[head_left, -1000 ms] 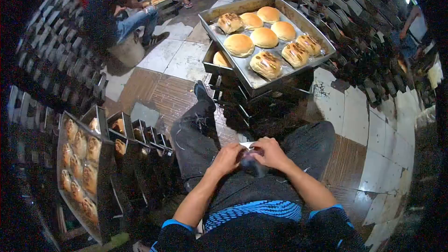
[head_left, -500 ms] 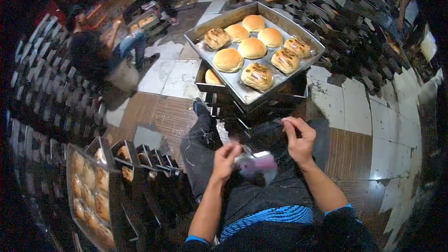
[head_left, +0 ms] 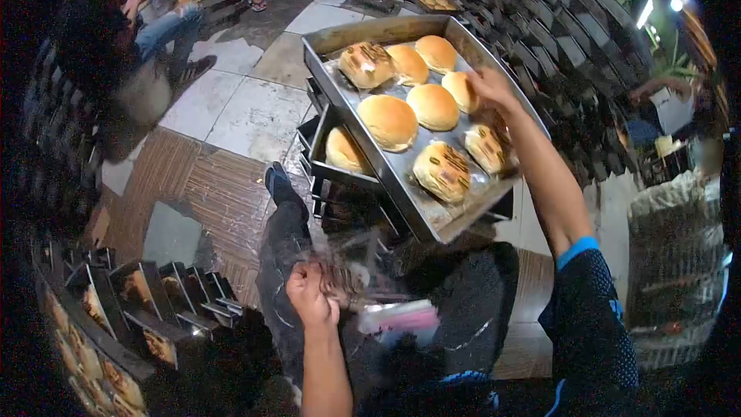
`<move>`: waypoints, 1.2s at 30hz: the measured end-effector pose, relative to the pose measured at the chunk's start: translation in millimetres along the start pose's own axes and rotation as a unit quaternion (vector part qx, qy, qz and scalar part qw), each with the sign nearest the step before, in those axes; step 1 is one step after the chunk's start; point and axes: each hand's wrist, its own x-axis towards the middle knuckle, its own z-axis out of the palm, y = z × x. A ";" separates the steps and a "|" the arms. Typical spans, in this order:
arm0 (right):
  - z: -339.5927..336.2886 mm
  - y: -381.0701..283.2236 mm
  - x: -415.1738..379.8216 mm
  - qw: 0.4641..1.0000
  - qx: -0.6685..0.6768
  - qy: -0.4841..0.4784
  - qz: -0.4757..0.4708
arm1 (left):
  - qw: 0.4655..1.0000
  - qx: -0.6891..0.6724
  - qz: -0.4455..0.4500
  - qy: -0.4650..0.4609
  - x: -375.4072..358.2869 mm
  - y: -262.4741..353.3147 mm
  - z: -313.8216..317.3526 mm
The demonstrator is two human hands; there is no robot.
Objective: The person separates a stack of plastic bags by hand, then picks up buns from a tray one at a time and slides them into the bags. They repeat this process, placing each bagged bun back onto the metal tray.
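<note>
Top tray (head_left: 386, 29): five plain buns (head_left: 432, 106), at least three wrapped buns (head_left: 441, 172)

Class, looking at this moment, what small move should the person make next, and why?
Probably lift the plain bun with the right hand, which is at the bun's edge, while the left hand holds what looks like clear plastic, blurred.
</note>
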 end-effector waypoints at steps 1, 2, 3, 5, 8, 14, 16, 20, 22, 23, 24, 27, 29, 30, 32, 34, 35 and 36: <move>21.4 22.9 32.6 0.998 0.019 -0.027 0.056 | 1.000 -0.002 0.015 -0.022 -1.2 0.6 -1.6; 28.5 32.4 56.6 0.992 0.038 -0.053 0.111 | 0.999 -0.004 0.031 -0.043 0.2 1.2 -1.5; 23.7 29.4 65.0 0.978 0.120 -0.092 0.147 | 0.999 -0.013 0.032 -0.041 3.3 1.5 -1.6; 12.0 19.9 78.4 0.925 0.250 -0.178 0.225 | 0.999 -0.026 0.030 -0.032 5.2 3.2 -1.6; -25.1 -21.8 40.8 0.917 0.245 -0.240 0.201 | 0.998 -0.044 0.014 -0.050 1.3 13.1 0.4; -62.0 21.0 -32.3 0.831 0.509 0.031 0.222 | 0.998 -0.033 0.007 -0.057 -0.5 5.0 6.7; -90.4 10.7 -91.4 0.651 0.734 0.070 0.177 | 0.999 -0.005 0.002 -0.046 -6.7 7.7 8.3; -121.8 -26.0 -243.5 0.550 0.822 -0.146 0.024 | 0.997 0.076 0.017 0.000 -31.4 35.1 59.7; -95.6 -34.4 -308.3 0.639 0.751 -0.152 0.068 | 0.977 0.194 0.082 0.027 -32.9 33.1 58.6; -89.7 -57.3 -333.2 0.640 0.731 -0.228 0.057 | 0.929 0.346 0.127 0.010 -38.2 39.4 56.8; -83.8 -80.2 -358.1 0.642 0.704 -0.302 0.041 | 0.918 0.360 0.165 -0.009 -45.3 38.4 59.4; -72.8 -101.6 -409.8 0.521 0.757 -0.386 0.077 | 0.891 0.413 0.189 -0.018 -76.0 55.9 55.2; -66.2 -105.7 -428.4 0.513 0.781 -0.349 0.061 | 0.876 0.431 0.217 0.001 -88.4 69.4 49.8; -66.2 -111.2 -436.4 0.530 0.785 -0.317 0.042 | 0.868 0.442 0.226 0.005 -96.9 70.9 51.2; -77.4 -134.8 -447.5 0.583 0.787 -0.203 -0.017 | 0.851 0.461 0.252 -0.023 -104.9 70.1 58.9; -95.3 -148.3 -449.0 0.735 0.647 -0.105 -0.173 | 0.962 0.128 0.101 -0.218 -106.0 66.9 58.4; -104.0 -153.3 -444.9 0.780 0.553 -0.048 -0.289 | 0.977 0.077 0.059 -0.189 -124.3 69.9 81.9; -110.3 -162.7 -446.4 0.790 0.511 -0.035 -0.338 | 0.987 0.023 0.020 -0.156 -142.5 72.8 105.3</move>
